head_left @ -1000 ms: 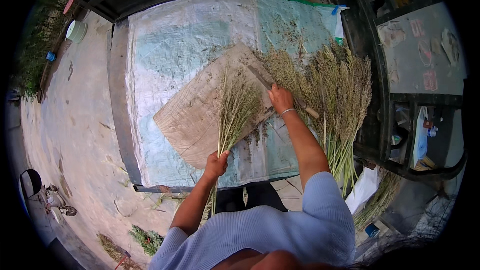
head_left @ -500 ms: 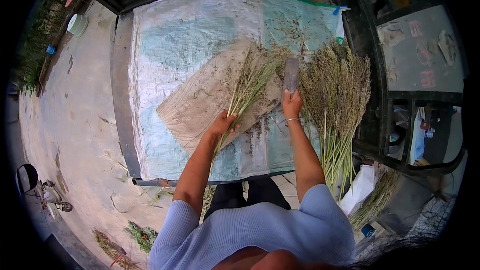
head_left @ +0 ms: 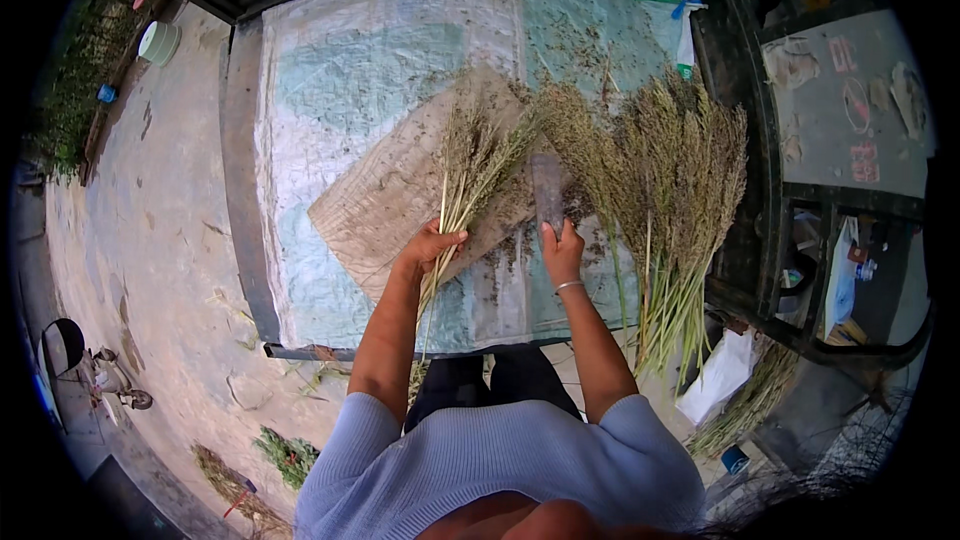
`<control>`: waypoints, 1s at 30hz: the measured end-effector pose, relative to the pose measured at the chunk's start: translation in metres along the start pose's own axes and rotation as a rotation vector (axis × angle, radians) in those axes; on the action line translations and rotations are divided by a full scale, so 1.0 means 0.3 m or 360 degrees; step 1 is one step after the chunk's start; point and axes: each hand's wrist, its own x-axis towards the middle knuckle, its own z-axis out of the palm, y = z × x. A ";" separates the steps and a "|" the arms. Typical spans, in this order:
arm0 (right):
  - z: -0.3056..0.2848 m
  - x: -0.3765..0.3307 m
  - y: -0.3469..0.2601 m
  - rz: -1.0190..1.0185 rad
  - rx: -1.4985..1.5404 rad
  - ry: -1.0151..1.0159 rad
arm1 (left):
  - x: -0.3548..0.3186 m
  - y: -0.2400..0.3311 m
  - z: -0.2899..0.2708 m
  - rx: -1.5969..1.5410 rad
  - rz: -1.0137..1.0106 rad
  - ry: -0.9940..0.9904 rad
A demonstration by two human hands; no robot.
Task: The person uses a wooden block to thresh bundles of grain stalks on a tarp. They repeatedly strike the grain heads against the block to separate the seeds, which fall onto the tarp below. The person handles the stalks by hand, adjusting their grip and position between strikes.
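Note:
My left hand [head_left: 434,244] is closed around the lower stems of a bunch of seed-headed stalks [head_left: 472,175]. Their heads fan out away from me over a brown board [head_left: 375,190] strewn with loose seeds and chaff. To its right, my right hand [head_left: 563,254] grips the near end of a flat grey rectangular slat [head_left: 547,190], which points away from me. The slat lies close to the right of the held bunch, with a small gap between them. A larger heap of similar stalks [head_left: 680,180] rests at the right, stems toward me.
Under the board spreads a white and pale green woven sheet [head_left: 350,70] on a low bed with dark metal sides [head_left: 740,140]. A white sack [head_left: 722,376] and more stalks [head_left: 745,400] lie at the lower right. Far left on the concrete stands a pale bucket [head_left: 159,43].
My right hand has drawn the slat nearer to me and to the left. My left hand has shifted slightly left, and its bunch now stands more upright with its heads spread.

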 end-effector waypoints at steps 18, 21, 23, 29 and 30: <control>0.017 -0.084 -0.033 -0.0303 -0.0182 -0.0267 | 0.030 -0.103 0.045 -0.0178 -0.0076 0.0199; 0.019 -0.049 -0.090 -0.0727 -0.0311 -0.0433 | 0.028 -0.104 0.071 -0.0162 -0.0025 0.0278; 0.045 0.012 -0.086 -0.0835 -0.0463 -0.0483 | 0.038 -0.095 0.094 -0.0258 -0.0099 0.0279; 0.061 0.293 -0.012 -0.1104 -0.0567 -0.0689 | 0.074 -0.096 0.110 -0.0192 0.0005 0.0477; 0.056 0.301 -0.013 -0.1095 -0.0545 -0.0728 | 0.062 -0.104 0.108 -0.0164 -0.0035 0.0501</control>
